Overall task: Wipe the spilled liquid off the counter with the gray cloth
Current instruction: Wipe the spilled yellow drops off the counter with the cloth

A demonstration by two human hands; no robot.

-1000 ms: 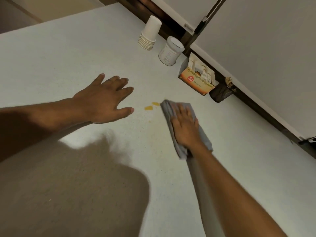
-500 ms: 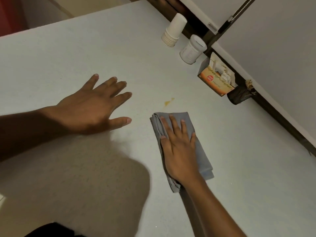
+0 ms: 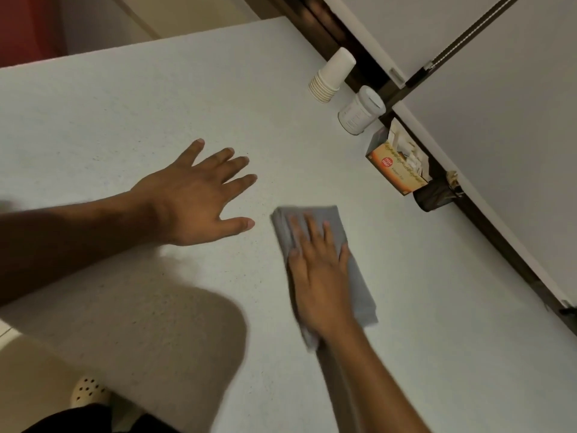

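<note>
A folded gray cloth (image 3: 356, 270) lies flat on the pale speckled counter (image 3: 156, 104). My right hand (image 3: 318, 276) presses down on the cloth with its fingers spread over the cloth's upper half. My left hand (image 3: 199, 195) rests palm down on the counter to the left of the cloth, fingers apart, holding nothing. No yellow liquid shows on the counter around the cloth; the surface under the cloth is hidden.
Along the back edge stand a stack of paper cups (image 3: 331, 76), a white jar (image 3: 360, 110), an orange box of sachets (image 3: 395, 165) and a dark small holder (image 3: 434, 196). White cabinet doors (image 3: 499, 120) rise behind them. My shadow darkens the near counter.
My right hand slid the cloth back toward me, then forward again over the spot where yellow drops lay. The drops are no longer visible. My left hand stayed flat in place.
</note>
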